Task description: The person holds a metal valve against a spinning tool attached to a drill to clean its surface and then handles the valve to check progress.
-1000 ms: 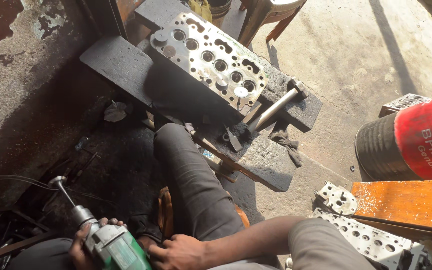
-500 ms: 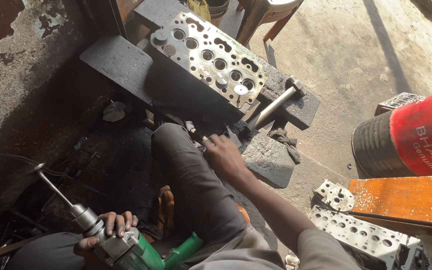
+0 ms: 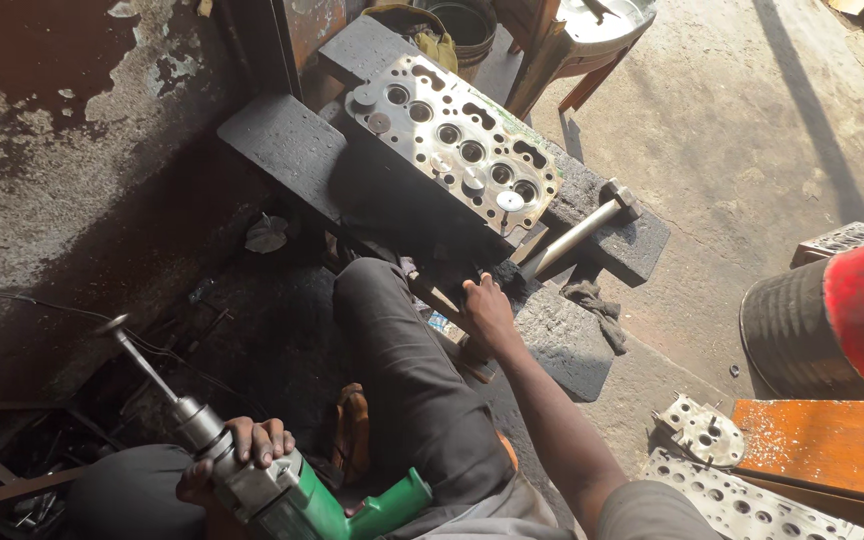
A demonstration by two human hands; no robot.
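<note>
At the bottom of the frame, left of the middle, the left hand (image 3: pixel 237 455) is wrapped tight around a green drill (image 3: pixel 297 495), so that grip is holding the drill. A long thin metal rod (image 3: pixel 147 370) sticks out of the drill toward the left side of the frame, with a small flat round end. The drill is low and well away from the metal block.

The right hand (image 3: pixel 487 312) is in the middle of the frame, stretched out across a bent leg in dark trousers (image 3: pixel 407 385). It rests at the front edge of a dark, dirty counter (image 3: pixel 287 145). Its fingers curl down over the edge, and I cannot tell if they hold anything.

On the counter, just above that hand, a big grey metal block with many round holes (image 3: pixel 457 145) lies tilted. Just to its right, a hammer (image 3: pixel 582 230) leans on the counter, near the right hand. A grey rag (image 3: pixel 597 305) lies on the slab to the right of the hand.

At the right edge is a red and black drum (image 3: pixel 832 320). Below it sit an orange board (image 3: pixel 827 445) and more grey metal pieces with holes (image 3: pixel 727 495). The leg lies between the two hands.
</note>
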